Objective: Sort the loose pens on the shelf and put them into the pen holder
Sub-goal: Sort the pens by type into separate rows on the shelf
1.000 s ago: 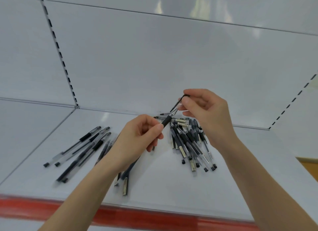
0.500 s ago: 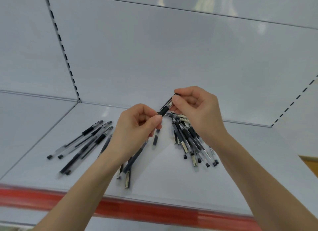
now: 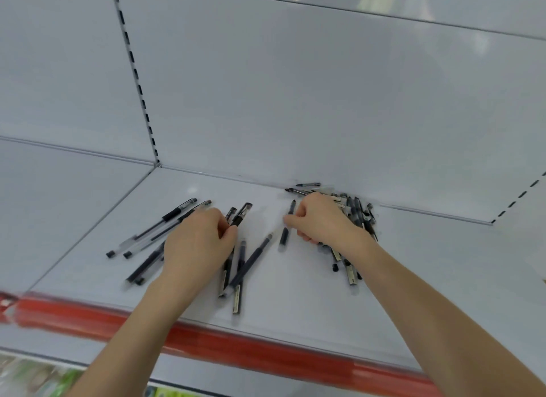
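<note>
Where the white shelf (image 3: 295, 293) runs back from its red front strip (image 3: 236, 346), a row of clear-barrelled pens (image 3: 159, 225) lies just left of and partly under the left grip (image 3: 201, 243), whose curled fingers pinch a black pen (image 3: 243, 212) pointing up and right. Between the grips, nearer the left one, a few dark pens (image 3: 251, 260) lie loose. The right grip (image 3: 322, 219) is curled with its fingertips at a short dark pen (image 3: 285, 237), hold not readable through blur; a heap of pens (image 3: 357, 213) sits under and right of it, by the back wall.

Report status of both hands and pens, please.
Left hand pinches one black-grip pen. Right hand curled at right pile, grip unclear. Pen holder not in view.
</note>
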A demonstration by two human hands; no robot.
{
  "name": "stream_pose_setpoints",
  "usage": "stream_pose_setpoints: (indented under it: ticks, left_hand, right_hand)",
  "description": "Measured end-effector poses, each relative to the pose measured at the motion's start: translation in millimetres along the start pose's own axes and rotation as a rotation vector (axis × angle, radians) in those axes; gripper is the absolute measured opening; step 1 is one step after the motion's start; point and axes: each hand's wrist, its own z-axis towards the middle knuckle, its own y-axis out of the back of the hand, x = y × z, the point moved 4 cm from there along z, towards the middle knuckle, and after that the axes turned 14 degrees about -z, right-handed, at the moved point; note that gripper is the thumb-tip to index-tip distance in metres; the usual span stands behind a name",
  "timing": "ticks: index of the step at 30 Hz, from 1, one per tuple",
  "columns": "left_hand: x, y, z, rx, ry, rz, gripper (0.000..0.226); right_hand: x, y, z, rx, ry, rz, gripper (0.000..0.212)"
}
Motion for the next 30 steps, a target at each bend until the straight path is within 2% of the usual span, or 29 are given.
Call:
stream_pose_setpoints:
  ticks: [3,8,13,17,19,22,23,26,30]
  left_hand:
    - [6,2,-1,0.013,-0.003,0.054,0.017]
    - [0,2,2,0.027,-0.033,0.095,0.023]
    - [-27,-18,18,0.128,-0.151,0.033,0.021]
    - [-49,-47,42,0.285,-0.184,0.124,0.028]
    - [-57,-62,49,0.381,-0.194,0.207,0.033]
    - [-63,-78,56,0.476,-0.201,0.283,0.029]
    - [-63,-81,60,0.488,-0.198,0.272,0.027]
    - [-58,-84,72,0.509,-0.177,0.139,0.020]
    - [-51,-72,83,0.469,-0.011,-0.284,0.029]
  right_hand:
    - [8,-2,2,0.081,0.014,-0.117,0.028]
    - [9,-2,5,0.128,-0.028,-0.104,0.029]
    - [-14,22,-3,0.020,-0.129,0.114,0.017]
    - [-38,44,-24,-0.116,-0.168,0.326,0.014]
    - [-46,46,-38,-0.137,-0.173,0.394,0.012]
    - [-58,43,-54,-0.158,-0.176,0.495,0.004]
    - [-61,43,-59,-0.164,-0.182,0.515,0.002]
    - [-71,39,-70,-0.184,-0.203,0.584,0.014]
    - [-72,36,-79,-0.189,-0.187,0.641,0.018]
